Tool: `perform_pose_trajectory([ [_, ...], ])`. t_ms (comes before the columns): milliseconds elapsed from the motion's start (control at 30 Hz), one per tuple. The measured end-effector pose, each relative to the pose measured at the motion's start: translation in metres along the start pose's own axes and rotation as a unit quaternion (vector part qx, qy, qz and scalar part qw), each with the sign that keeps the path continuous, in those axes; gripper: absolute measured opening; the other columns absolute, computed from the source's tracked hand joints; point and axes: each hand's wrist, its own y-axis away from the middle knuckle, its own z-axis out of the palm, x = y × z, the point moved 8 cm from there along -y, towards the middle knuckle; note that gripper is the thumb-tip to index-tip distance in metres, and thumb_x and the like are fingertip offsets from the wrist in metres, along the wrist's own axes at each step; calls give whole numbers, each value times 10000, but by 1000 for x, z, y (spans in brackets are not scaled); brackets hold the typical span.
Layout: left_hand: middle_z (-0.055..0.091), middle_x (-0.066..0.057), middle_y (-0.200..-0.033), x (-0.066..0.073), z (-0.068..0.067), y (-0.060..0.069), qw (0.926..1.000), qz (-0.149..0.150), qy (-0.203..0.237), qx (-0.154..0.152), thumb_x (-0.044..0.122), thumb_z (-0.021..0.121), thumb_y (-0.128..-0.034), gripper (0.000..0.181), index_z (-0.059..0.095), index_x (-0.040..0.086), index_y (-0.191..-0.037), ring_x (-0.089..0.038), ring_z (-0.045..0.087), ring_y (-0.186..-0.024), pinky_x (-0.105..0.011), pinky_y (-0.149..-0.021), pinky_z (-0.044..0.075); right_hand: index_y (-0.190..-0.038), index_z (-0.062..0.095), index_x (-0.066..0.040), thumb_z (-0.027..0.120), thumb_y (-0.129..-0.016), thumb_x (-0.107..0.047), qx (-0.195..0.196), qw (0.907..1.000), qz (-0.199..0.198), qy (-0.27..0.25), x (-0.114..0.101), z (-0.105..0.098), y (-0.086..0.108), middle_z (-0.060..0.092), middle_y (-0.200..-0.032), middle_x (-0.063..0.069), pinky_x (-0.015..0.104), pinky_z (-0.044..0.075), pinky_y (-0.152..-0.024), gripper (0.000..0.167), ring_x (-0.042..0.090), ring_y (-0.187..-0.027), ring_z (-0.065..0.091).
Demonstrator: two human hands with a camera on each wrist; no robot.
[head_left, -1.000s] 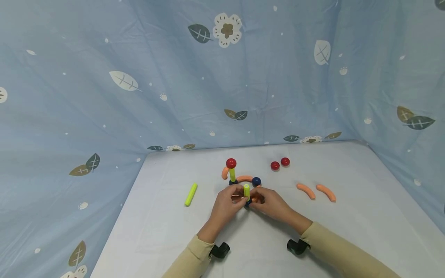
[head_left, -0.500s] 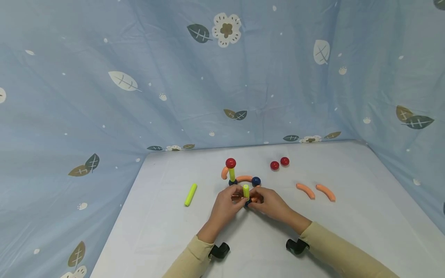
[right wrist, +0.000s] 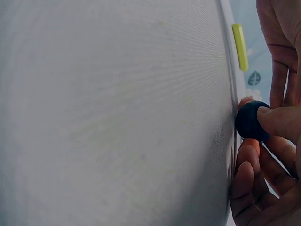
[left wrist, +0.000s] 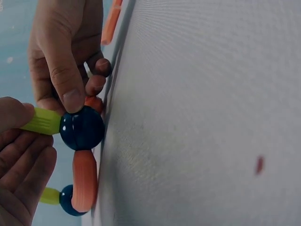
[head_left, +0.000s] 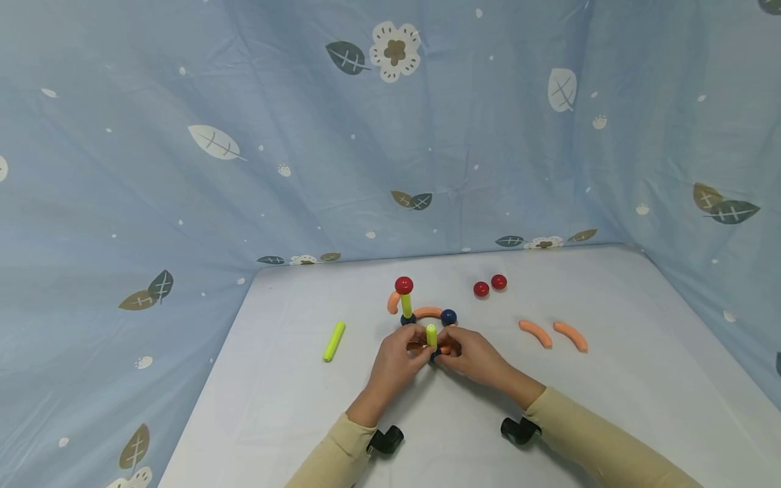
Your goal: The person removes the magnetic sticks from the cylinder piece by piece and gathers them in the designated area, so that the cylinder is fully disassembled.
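Observation:
My left hand [head_left: 393,362] pinches a short yellow-green stick [head_left: 431,335] that stands upright on a dark blue ball [left wrist: 82,128]. The right hand [head_left: 478,358] holds that ball, its thumb pressed on it in both wrist views. An orange curved stick [left wrist: 85,181] joins the ball in the left wrist view. These look like magnetic building pieces. Behind the hands, the structure continues with a curved stick [head_left: 428,312], a blue ball [head_left: 448,317] and an upright stick [head_left: 406,306] topped by a red ball [head_left: 404,285]. My fingers hide part of the near side.
A loose yellow-green stick [head_left: 334,341] lies to the left. Two red balls [head_left: 481,289] sit at the back right, and two orange curved sticks [head_left: 535,334] lie on the right. A separate orange piece [head_left: 393,303] is beside the rear stick. Patterned blue cloth [head_left: 342,169] surrounds the white table [head_left: 268,400].

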Motion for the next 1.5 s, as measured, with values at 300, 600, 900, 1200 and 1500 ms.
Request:
perform_pose_trajectory([
  [300,697,-54,-1048,5,0,-1,10000,75,-51,20,48,771,-892,209,667,71,-1072,-196,711,-974,-319,-803,610,-1043,654,-158,797,-885,-137,18,9999,-94,67,-1,0,0,610,-875,-79,237,473,-594,214,84,-715,522],
  [600,698,-33,-1059,2,1,0,10000,-5,-28,-81,60,768,-899,213,667,92,-1084,-188,709,-983,-318,-813,608,-1048,653,-149,799,-882,-131,20,9999,-119,78,-1,-1,0,606,-871,-55,240,465,-580,222,92,-712,513],
  [900,697,-26,-1074,1,0,0,9999,-9,40,-108,66,767,-904,232,666,103,-1109,-179,708,-991,-328,-824,607,-1073,661,-144,810,-878,-134,18,9999,-8,117,1,0,-1,604,-864,-61,240,469,-586,246,94,-715,519],
  [1200,699,-25,-1084,0,0,2,9999,15,88,-116,75,765,-910,234,668,102,-1121,-195,711,-996,-330,-825,606,-1123,681,-124,807,-873,-122,0,9998,168,113,1,1,-2,616,-907,-44,243,480,-588,280,111,-740,529],
  [1500,698,-24,-1081,-1,1,1,9999,-19,90,-122,73,766,-910,228,673,104,-1117,-211,714,-994,-321,-829,604,-1114,689,-133,812,-869,-126,-28,9998,160,108,1,1,-3,604,-901,-39,249,483,-580,273,119,-747,530],
])
